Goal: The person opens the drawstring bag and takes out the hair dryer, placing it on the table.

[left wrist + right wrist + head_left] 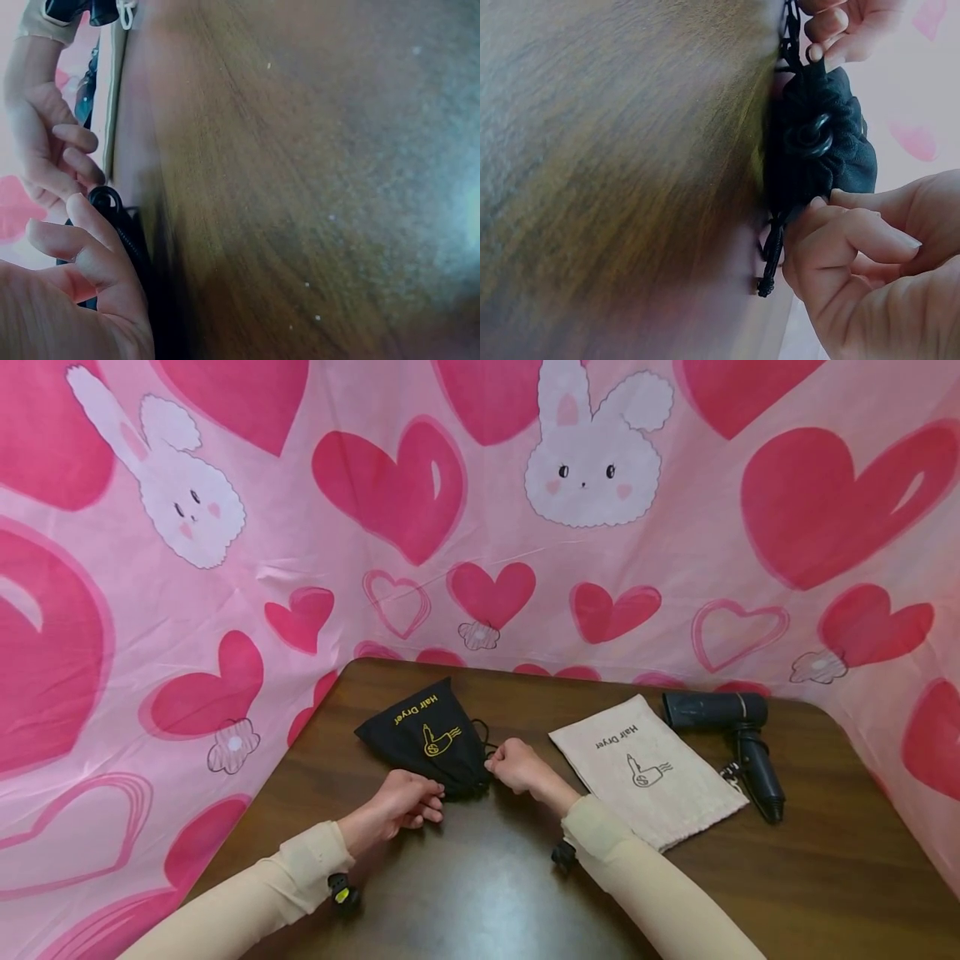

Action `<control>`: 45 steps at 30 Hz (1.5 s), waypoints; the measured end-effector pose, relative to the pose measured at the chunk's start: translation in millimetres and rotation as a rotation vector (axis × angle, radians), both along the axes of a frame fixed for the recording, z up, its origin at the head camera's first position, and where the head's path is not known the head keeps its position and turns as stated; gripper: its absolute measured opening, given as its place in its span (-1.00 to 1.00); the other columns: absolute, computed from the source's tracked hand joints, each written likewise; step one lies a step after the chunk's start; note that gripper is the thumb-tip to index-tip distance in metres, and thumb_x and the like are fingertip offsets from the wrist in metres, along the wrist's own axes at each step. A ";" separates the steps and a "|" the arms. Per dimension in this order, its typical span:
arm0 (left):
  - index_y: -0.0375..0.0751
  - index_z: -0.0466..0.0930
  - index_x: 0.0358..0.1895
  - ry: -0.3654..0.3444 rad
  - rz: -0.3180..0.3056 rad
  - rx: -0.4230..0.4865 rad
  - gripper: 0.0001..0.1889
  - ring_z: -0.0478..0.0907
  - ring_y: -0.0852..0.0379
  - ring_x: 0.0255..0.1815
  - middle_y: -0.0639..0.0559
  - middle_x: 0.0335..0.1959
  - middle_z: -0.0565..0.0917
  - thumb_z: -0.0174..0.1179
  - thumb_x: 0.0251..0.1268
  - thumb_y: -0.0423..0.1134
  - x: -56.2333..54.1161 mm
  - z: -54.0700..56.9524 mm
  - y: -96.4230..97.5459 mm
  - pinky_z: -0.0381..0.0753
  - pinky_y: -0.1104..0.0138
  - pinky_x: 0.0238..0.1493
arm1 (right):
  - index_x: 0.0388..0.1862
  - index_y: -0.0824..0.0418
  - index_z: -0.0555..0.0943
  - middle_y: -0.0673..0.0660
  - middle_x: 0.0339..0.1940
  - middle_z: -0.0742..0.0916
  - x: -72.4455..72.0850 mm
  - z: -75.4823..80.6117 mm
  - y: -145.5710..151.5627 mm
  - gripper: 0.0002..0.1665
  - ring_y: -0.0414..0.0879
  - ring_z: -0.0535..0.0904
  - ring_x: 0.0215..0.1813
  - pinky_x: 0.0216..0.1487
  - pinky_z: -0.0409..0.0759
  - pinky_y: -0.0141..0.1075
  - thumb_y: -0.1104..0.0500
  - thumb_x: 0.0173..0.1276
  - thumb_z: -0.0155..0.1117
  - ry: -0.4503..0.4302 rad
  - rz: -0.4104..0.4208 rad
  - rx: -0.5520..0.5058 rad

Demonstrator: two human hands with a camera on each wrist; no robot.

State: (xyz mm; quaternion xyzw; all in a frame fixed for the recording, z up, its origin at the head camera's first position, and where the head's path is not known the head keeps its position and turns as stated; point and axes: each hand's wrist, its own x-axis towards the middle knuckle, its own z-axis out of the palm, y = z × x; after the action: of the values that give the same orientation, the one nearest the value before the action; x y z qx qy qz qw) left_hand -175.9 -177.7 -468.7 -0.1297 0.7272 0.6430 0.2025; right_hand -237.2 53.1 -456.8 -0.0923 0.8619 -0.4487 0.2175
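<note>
A black drawstring bag (427, 727), marked "Hair Dryer" with a yellow dryer drawing, lies toward the table's left side. Its gathered mouth (832, 142) faces me, with a loop of black cord at the centre. My left hand (401, 802) pinches the near-left end of that mouth between thumb and fingertips. At the mouth's right end, my right hand (521, 766) pinches the black fabric between thumb and index finger. Knotted cord ends (766, 281) hang beside the right fingers. The bag's contents are hidden.
To the right lies a cream drawstring bag (637, 768), also printed "Hair Dryer". Beyond it a black hair dryer (712, 710) rests with its handle toward me. Pink heart-and-rabbit cloth (420, 585) hangs behind and beside the brown wooden table (480, 893).
</note>
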 end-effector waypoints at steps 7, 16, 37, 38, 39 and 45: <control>-0.47 0.69 -0.12 -0.002 0.004 0.000 -0.80 0.70 0.16 -0.57 -0.07 -0.50 0.69 0.20 0.54 -0.33 1.1 -0.5 -1.5 0.54 0.44 -0.61 | -0.72 0.13 0.37 -0.01 -0.75 0.33 1.5 0.0 1.3 -0.40 -0.16 0.19 -0.73 -0.65 0.13 -0.32 0.19 0.63 0.22 -0.002 0.009 0.007; -0.49 0.68 -0.11 0.004 -0.008 0.004 -0.80 0.70 0.17 -0.56 -0.05 -0.51 0.69 0.21 0.53 -0.33 1.6 -0.2 -4.6 0.53 0.45 -0.60 | -0.72 0.11 0.34 -0.03 -0.75 0.32 2.6 -1.2 3.1 -0.39 -0.18 0.19 -0.72 -0.65 0.13 -0.34 0.20 0.62 0.23 0.034 0.008 0.005; -0.46 0.68 -0.09 -0.030 -0.042 0.032 -0.77 0.70 0.18 -0.60 -0.06 -0.51 0.69 0.27 0.53 -0.28 3.2 -1.9 5.2 0.50 0.48 -0.63 | -0.77 0.12 0.37 -0.03 -0.76 0.31 6.1 1.0 0.8 -0.38 -0.17 0.17 -0.74 -0.67 0.11 -0.33 0.21 0.57 0.29 0.043 0.036 0.005; -0.46 0.68 -0.10 -0.028 -0.042 0.032 -0.78 0.69 0.19 -0.60 -0.06 -0.52 0.69 0.27 0.52 -0.28 3.1 -2.1 5.5 0.50 0.48 -0.63 | -0.76 0.12 0.37 -0.03 -0.76 0.31 5.8 0.2 1.2 -0.38 -0.17 0.16 -0.73 -0.66 0.11 -0.33 0.22 0.57 0.29 0.043 0.036 0.000; -0.47 0.69 -0.10 -0.026 -0.041 0.032 -0.78 0.69 0.19 -0.60 -0.06 -0.52 0.69 0.27 0.52 -0.29 3.1 -2.2 5.7 0.50 0.48 -0.63 | -0.76 0.11 0.37 -0.03 -0.75 0.31 5.5 -0.3 1.7 -0.39 -0.17 0.16 -0.73 -0.66 0.11 -0.33 0.22 0.57 0.29 0.040 0.035 -0.006; -0.47 0.69 -0.13 -0.020 -0.025 0.029 -0.80 0.68 0.19 -0.60 -0.05 -0.53 0.68 0.27 0.49 -0.31 3.0 -2.9 6.0 0.51 0.47 -0.64 | -0.67 0.21 0.48 -0.02 -0.71 0.36 3.5 -1.2 3.4 -0.50 -0.18 0.19 -0.71 -0.64 0.17 -0.34 0.24 0.57 0.28 0.028 0.024 -0.022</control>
State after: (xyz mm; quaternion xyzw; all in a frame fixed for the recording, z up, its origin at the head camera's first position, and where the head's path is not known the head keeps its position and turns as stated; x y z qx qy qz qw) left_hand -172.9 -171.7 -471.6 -0.1239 0.7174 0.6495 0.2195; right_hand -233.7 56.4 -458.0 -0.1111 0.8588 -0.4541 0.2096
